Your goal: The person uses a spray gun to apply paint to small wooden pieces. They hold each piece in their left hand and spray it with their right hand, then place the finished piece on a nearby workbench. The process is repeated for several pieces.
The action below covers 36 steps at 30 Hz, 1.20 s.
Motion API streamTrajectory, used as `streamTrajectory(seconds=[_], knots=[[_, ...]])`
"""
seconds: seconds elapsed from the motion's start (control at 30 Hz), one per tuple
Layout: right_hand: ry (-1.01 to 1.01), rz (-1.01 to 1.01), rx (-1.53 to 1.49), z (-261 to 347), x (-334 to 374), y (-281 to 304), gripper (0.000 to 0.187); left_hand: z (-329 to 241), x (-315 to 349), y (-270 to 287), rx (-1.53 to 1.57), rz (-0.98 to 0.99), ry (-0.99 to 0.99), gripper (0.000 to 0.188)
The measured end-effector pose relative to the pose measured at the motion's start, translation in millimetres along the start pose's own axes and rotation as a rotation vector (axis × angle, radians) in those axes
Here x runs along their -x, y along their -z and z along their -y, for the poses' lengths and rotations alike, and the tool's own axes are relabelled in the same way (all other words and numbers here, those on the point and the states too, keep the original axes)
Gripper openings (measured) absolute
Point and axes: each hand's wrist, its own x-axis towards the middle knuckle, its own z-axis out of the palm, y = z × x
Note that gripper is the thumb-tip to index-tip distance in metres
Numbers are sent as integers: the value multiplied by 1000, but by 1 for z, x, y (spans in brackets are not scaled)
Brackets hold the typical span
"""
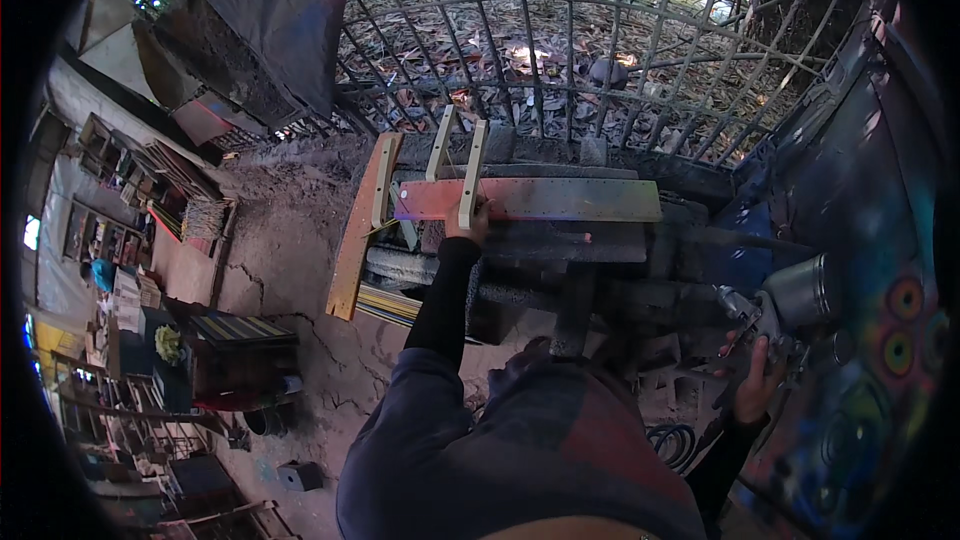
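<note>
My left hand (477, 226) reaches forward and is closed on the lower end of a narrow cream bar (475, 165) with dark holes. This bar stands across a long board (570, 199) shaded from red to yellow-green, with a row of small holes. Two similar cream bars, one upper bar (441, 143) and one left bar (383, 185), are close by. An orange board (362, 235) slants along the left. Low on the right, my right hand (757, 385) grips a metal spray gun (757, 317) with a large silver cup (803, 292). Its fingers are partly hidden.
Dark, dusty blocks (580, 242) support the board. Beyond them stands a metal bar fence (520, 40) with dry leaves behind. A paint-stained panel (850, 230) rises at right. A coiled hose (672, 447) lies beside my body. Striped boards (240, 327) and cluttered shelves fill the left.
</note>
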Motion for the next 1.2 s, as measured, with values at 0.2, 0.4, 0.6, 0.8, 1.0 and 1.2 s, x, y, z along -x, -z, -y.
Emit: streamTrajectory(seconds=[0.2,0.4,0.6,0.8,1.0,1.2], knots=[[-6,11,-18,-3,1,-1,33,-19,1,7,-27,27,37,15],[-16,16,-3,-7,2,0,34,-1,3,-1,-137,31,22,19],[0,7,6,-7,2,-5,34,3,3,-6,-133,3,-60,19],[0,-4,-4,-3,3,-10,33,-7,6,-1,-121,24,35,18],[13,20,1,-8,4,-10,33,-26,3,9,-67,110,63,19],[-14,11,88,-16,8,-14,31,-33,9,12,-33,108,117,20]])
